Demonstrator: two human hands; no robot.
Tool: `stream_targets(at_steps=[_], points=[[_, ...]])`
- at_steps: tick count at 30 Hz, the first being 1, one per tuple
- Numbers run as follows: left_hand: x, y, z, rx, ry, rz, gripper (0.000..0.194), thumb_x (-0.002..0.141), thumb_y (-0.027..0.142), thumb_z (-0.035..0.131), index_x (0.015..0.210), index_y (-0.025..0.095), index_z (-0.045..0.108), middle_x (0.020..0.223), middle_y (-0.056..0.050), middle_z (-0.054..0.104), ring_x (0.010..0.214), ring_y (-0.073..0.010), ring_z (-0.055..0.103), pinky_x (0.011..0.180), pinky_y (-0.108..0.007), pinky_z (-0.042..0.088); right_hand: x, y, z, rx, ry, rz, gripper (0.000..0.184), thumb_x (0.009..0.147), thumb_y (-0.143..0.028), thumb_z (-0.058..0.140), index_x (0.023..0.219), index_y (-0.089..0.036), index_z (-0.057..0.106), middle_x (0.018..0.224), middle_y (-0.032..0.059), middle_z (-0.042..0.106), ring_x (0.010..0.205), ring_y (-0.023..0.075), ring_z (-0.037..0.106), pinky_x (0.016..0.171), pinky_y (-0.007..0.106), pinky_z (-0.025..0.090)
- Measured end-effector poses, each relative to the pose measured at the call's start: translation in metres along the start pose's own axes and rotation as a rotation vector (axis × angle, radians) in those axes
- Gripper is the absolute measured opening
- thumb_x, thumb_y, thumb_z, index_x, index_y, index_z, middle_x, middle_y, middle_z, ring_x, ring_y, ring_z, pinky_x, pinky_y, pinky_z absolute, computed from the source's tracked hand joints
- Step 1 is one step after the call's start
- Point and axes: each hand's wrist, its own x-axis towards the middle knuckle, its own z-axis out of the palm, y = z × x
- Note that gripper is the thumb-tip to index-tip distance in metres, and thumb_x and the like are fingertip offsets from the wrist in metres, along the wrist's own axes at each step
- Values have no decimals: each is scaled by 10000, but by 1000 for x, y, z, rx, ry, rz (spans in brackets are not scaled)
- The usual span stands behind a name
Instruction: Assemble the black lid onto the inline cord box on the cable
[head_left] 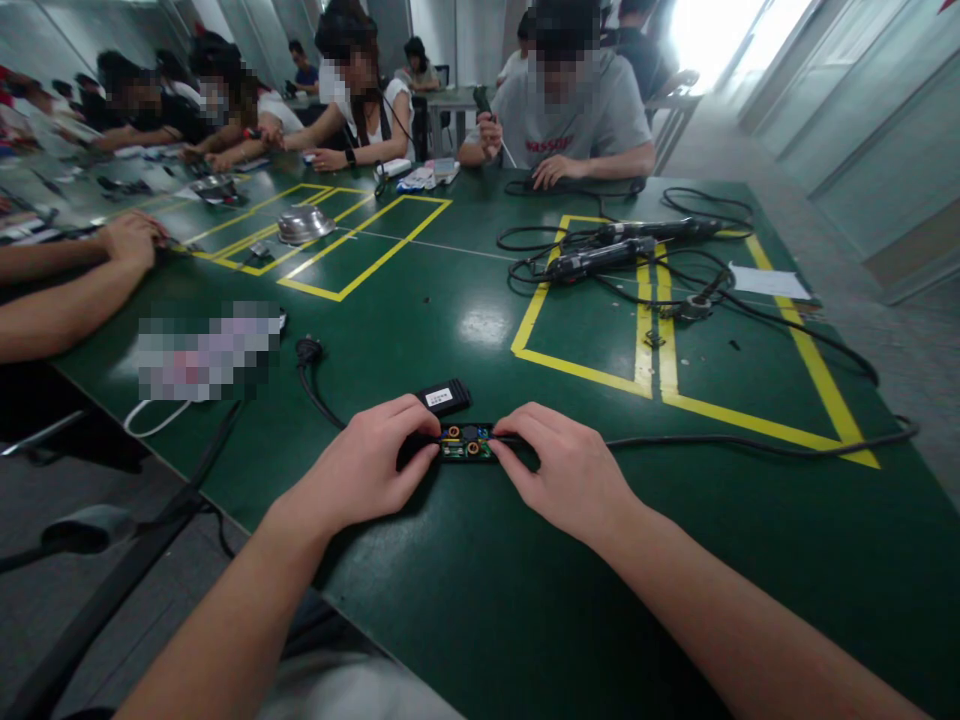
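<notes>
A small circuit board (466, 442) with copper coils lies in a narrow, open black case on the green table. My left hand (367, 460) pinches the left end of this case with thumb and forefinger. At the opposite end, my right hand (566, 470) pinches too, close to where a black cable (712, 439) runs off to the right. Just behind the case rests its black cover (444, 397) with a white label. Another cord leads from behind my left hand to a black plug (308, 350). My fingertips hide both ends of the case.
Black electric screwdrivers (604, 258) with tangled cords lie at the right, over yellow tape lines. A metal bowl (304, 224) stands farther back on the left. A co-worker's forearms (82, 270) rest at the left edge. Other people sit across the table (420, 330).
</notes>
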Motion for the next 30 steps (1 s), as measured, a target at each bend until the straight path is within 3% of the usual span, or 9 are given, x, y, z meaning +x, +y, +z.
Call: stream_targets(at_steps=[16,22,30], points=[[0,-3,1,-43,117,78,126,1022,156,644,1014,200,761,985,-69,802,876,-204,776,791,-307,611,1,-2,-3,-90,45,-73,230,1112,-235,592,992,-207,786,1038,109,804,887,234,766,756,367,631],[1,-2,-3,-92,68,55,195,1011,113,605,994,199,779,1035,-75,787,913,-199,775,835,-304,620,2,-2,-5,-31,41,-51,232,1089,-208,586,973,-204,787,999,100,799,871,237,756,762,383,627],[0,-9,-6,-48,32,56,218,1032,140,638,1006,213,841,1056,-76,743,947,-207,735,882,-335,614,4,3,-7,-42,-28,-37,195,1069,-180,637,937,-212,778,980,72,816,858,225,718,754,384,467]])
